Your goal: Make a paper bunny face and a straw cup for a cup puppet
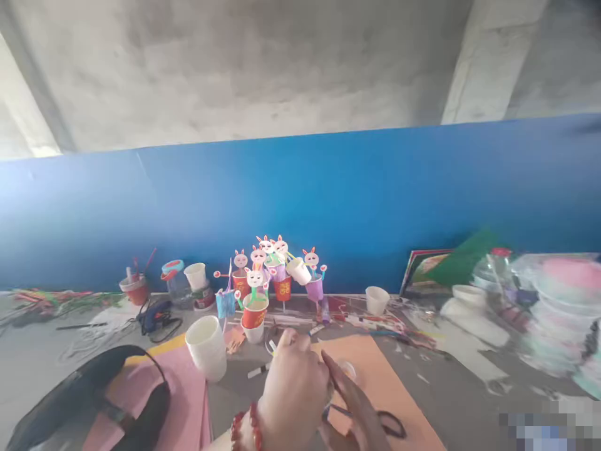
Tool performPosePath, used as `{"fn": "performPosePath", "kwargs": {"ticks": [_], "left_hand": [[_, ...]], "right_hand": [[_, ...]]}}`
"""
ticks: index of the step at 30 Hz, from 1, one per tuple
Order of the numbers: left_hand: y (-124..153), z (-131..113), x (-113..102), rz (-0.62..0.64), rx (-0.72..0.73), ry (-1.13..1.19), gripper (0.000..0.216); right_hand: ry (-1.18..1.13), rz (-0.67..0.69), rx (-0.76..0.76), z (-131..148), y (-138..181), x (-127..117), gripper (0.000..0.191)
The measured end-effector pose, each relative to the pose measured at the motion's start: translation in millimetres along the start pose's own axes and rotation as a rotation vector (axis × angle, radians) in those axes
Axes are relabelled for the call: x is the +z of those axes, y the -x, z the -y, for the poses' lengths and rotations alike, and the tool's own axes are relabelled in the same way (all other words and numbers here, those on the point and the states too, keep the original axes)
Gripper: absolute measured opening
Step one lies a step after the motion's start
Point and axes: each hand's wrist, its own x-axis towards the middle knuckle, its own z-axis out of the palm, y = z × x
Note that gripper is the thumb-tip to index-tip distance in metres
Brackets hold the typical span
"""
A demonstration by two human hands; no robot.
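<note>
My left hand (295,382), with a red bead bracelet (254,426) at the wrist, is closed, and whatever its fingers hold is hidden behind the hand. Against it is my right hand (359,407), its fingers bent towards the left; a small thing between the two hands is too blurred to name. Dark-handled scissors (393,425) show behind the right hand over orange paper (375,357). A clear round piece (347,368), perhaps a tape roll, lies just beyond the fingers. Left of the hands are a marker-like white stick (257,371) and a white paper cup (206,347).
Paper-cup rabbit figures (255,300) stand at the table's back. A black headband-like object (94,394) covers pink paper (185,388) on the left. A glue gun (158,315) with its cord, another white cup (377,300) and stacked tubs (563,313) stand around.
</note>
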Motion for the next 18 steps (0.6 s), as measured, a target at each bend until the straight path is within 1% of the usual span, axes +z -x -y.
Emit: {"fn": "performPosePath", "kwargs": {"ticks": [3, 6, 10, 13, 15, 18], "left_hand": [[1, 4, -2, -0.043, 0.061, 0.012, 0.024], [3, 7, 4, -0.152, 0.103, 0.048, 0.024], [4, 6, 17, -0.319, 0.067, 0.166, 0.024], [5, 4, 22, -0.441, 0.047, 0.281, 0.023], [10, 3, 23, -0.582, 0.042, 0.339, 0.023], [27, 5, 29, -0.877, 0.083, 0.352, 0.021]], "right_hand": [[-0.015, 0.008, -0.009, -2, 2, -3, 0.08], [0.007, -0.041, -0.076, -4, -1, -3, 0.074], [0.085, -0.111, -0.184, -2, -8, 0, 0.069], [0.124, -0.129, -0.215, -1, -10, 2, 0.068], [0.122, -0.163, -0.218, -1, -11, 0, 0.064], [0.024, -0.194, -0.137, -1, -14, -5, 0.058]]}}
